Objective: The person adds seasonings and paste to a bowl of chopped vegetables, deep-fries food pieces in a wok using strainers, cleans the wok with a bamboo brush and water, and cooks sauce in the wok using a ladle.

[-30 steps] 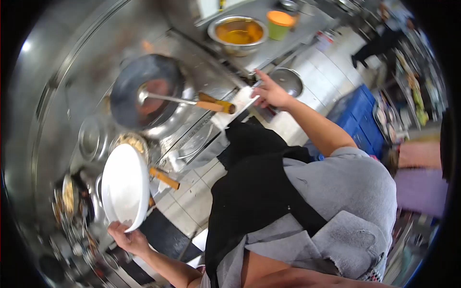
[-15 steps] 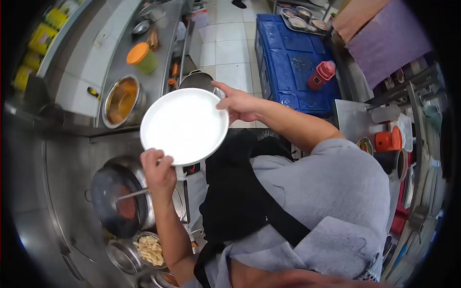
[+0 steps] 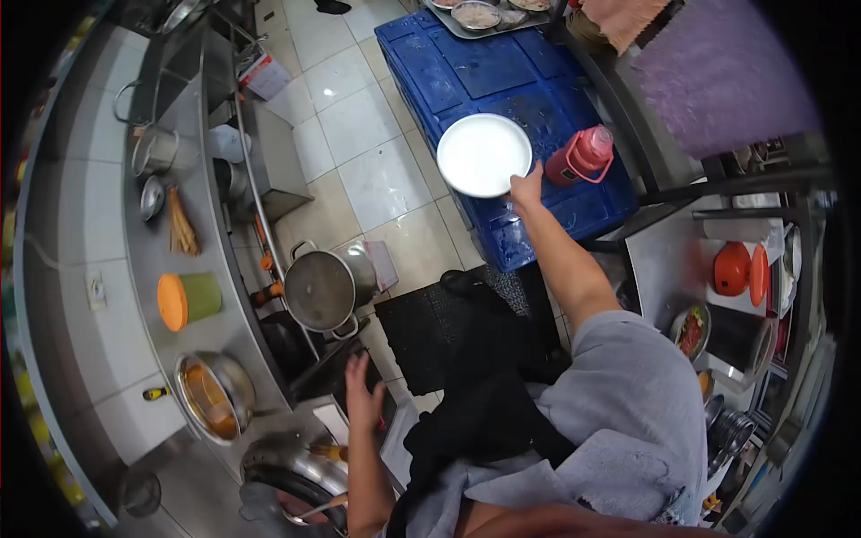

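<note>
A round white plate point(image 3: 484, 154) is over the near end of the blue bin lid, held at its right edge by my right hand point(image 3: 527, 186); I cannot tell whether it touches the lid. Just right of the plate stands a red jug point(image 3: 581, 156) with a handle. My left hand point(image 3: 362, 394) is empty, its fingers apart, above the stove side near a large lidded pot point(image 3: 321, 289). Below that hand, a wok point(image 3: 314, 511) with a ladle in it is partly in view.
A blue bin point(image 3: 466, 63) fills the upper middle, with a tray of bowls point(image 3: 484, 27) at its far end. On the left counter are a steel bowl of orange liquid point(image 3: 213, 394) and an orange-lidded green tub point(image 3: 190, 301). A black mat point(image 3: 421, 332) covers part of the tiled floor.
The plate has gone from over the stove side to the blue bin in my right hand. My left hand has let go of it. The view has turned right.
</note>
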### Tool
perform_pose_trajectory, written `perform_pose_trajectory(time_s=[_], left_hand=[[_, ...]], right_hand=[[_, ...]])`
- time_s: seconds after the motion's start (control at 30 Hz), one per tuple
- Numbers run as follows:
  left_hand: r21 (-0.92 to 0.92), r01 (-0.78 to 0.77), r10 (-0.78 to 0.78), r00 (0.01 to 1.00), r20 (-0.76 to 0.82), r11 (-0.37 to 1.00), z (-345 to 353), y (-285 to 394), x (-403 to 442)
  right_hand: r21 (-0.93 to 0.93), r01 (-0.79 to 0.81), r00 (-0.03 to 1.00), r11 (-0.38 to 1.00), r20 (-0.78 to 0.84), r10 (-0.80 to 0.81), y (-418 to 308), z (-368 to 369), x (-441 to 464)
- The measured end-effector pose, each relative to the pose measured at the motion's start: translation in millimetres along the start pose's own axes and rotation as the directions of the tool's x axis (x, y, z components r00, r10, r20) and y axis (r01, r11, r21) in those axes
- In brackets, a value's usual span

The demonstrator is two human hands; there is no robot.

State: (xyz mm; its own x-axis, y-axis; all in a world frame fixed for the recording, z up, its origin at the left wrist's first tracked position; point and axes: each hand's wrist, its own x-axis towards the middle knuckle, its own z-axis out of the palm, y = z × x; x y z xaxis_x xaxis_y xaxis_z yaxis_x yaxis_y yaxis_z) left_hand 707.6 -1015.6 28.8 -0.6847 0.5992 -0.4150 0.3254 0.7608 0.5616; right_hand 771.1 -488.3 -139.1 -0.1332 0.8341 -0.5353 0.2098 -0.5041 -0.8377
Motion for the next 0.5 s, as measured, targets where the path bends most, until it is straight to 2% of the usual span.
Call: perform_pose_trajectory(time_s=[0.07,0.1,0.13,0.17,0.23,0.27,0.3,0.33,0.37,0.4,0.43,0.47,0.5], left_hand=[[-0.065,0.094,-0.081,0.98,0.18,0.994,33,-41,-17],[-0.053,0.261,-0.232,0.919,0.318,0.964,44,-56,-27],[-0.094,0.275,-0.229,0.912,0.34,0.957,68,-101,-52],[-0.096,0.292,-0.244,0.907,0.342,0.951,71,-109,-69],[-0.142,0.667,-0.551,0.7,0.455,0.731,73,-115,-100],[-0.149,0.687,-0.566,0.686,0.458,0.711,77,-116,-119],[-0.242,0.727,-0.592,0.671,0.446,0.642,83,-117,-140],[-0.335,0.755,-0.618,0.654,0.436,0.563,89,-115,-157],[-0.351,0.767,-0.633,0.641,0.434,0.537,96,-111,-175],[-0.458,0.769,-0.629,0.633,0.451,0.446,105,-104,-190],[-0.567,0.751,-0.629,0.628,0.457,0.338,118,-97,-208],[-0.604,0.739,-0.631,0.627,0.457,0.297,138,-97,-228],[-0.557,0.702,-0.638,0.684,0.354,0.443,153,-88,-244]], right_hand=[[0.153,-0.026,0.979,0.988,-0.197,0.056,1,21,55],[0.14,-0.039,0.979,0.989,-0.193,0.066,4,29,79],[0.211,-0.052,0.96,0.976,-0.258,0.107,7,35,100],[0.28,-0.058,0.936,0.958,-0.319,0.15,12,39,122],[0.272,-0.041,0.928,0.961,-0.346,0.137,41,37,168],[0.062,-0.039,0.92,0.997,-0.388,0.06,31,38,159],[-0.151,-0.035,0.912,0.988,-0.408,-0.031,18,37,143],[-0.456,0.065,0.912,0.888,-0.335,-0.238,20,34,136],[-0.652,0.104,0.911,0.751,-0.24,-0.335,7,42,106],[-0.712,0.328,0.84,0.621,-0.081,-0.536,26,51,91],[-0.359,0.27,0.959,0.894,0.186,-0.216,20,73,43],[-0.124,-0.102,0.897,0.987,0.417,0.146,11,95,-7],[0.051,-0.602,0.477,0.797,0.823,0.308,23,108,-41]])
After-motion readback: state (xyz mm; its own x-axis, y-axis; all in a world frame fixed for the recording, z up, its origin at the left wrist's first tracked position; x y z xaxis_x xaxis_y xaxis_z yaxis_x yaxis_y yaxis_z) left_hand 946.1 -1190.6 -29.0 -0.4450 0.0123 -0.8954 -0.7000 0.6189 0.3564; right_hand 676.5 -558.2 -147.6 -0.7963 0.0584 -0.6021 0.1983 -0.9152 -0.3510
